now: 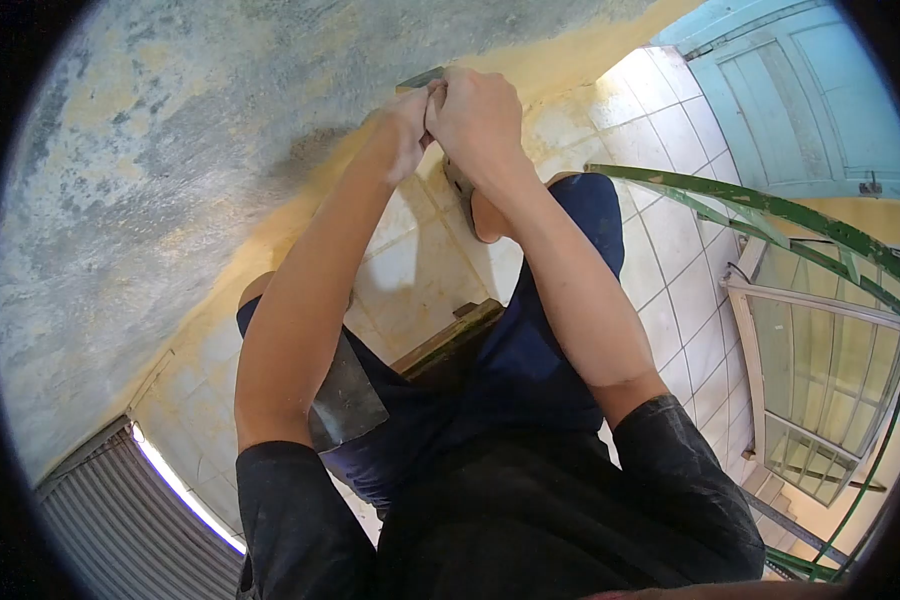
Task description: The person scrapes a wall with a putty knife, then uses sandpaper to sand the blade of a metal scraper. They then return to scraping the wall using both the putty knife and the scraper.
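Both my hands are closed together low against the wall [160,190], at the top middle of the view. From between them a flat grey blade [420,79] sticks out and touches the wall; its handle is hidden by my fingers. My right hand [480,115] wraps around it from the right. My left hand [402,130] is closed against the right hand, its fingers partly covered. A grey metal plate [345,400] with a straight edge lies over my thigh, under my left forearm.
Below me, a wooden piece [450,340] shows between my legs on the tiled floor [660,240]. Green metal bars [750,200] and a framed glass panel [820,340] stand at right, near a blue door [800,100]. Corrugated metal [120,510] lies lower left.
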Available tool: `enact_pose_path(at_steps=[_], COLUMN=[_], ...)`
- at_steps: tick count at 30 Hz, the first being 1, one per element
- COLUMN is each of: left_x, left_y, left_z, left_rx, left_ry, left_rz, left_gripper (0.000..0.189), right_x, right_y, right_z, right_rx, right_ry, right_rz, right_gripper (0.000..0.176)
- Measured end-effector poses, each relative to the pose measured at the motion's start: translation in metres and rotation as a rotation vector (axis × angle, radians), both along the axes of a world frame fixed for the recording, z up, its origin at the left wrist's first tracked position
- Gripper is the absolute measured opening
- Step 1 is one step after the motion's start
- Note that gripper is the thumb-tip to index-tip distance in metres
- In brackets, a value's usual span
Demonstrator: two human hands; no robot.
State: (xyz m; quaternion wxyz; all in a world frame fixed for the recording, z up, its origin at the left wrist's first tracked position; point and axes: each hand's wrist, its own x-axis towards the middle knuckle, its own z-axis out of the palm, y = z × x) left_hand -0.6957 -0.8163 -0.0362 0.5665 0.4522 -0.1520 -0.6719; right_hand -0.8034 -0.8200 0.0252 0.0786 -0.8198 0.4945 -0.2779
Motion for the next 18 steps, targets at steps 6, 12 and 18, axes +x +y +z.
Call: enact_pose_path(at_steps=[6,12,18], left_x=[0.005,-0.007,-0.004], left_y=[0.009,0.002,0.013], left_z=[-0.055,-0.033,-0.002], left_rx=[0.108,0.017,-0.038], left_ry=[-0.081,-0.196,-0.239], left_rz=[0.061,0.03,-0.057], left_gripper=[0.018,0.024,0.027], right_x=[0.008,-0.007,-0.013], right_y=[-0.001,0.014,0.007], right_z=[-0.057,-0.004,-0.003], right_rx=[0.14,0.096,0.012], right_ry=[0.072,0.013,-0.042], right_rz=[0.031,-0.007,-0.036], right_gripper=[0.024,0.027,0.022])
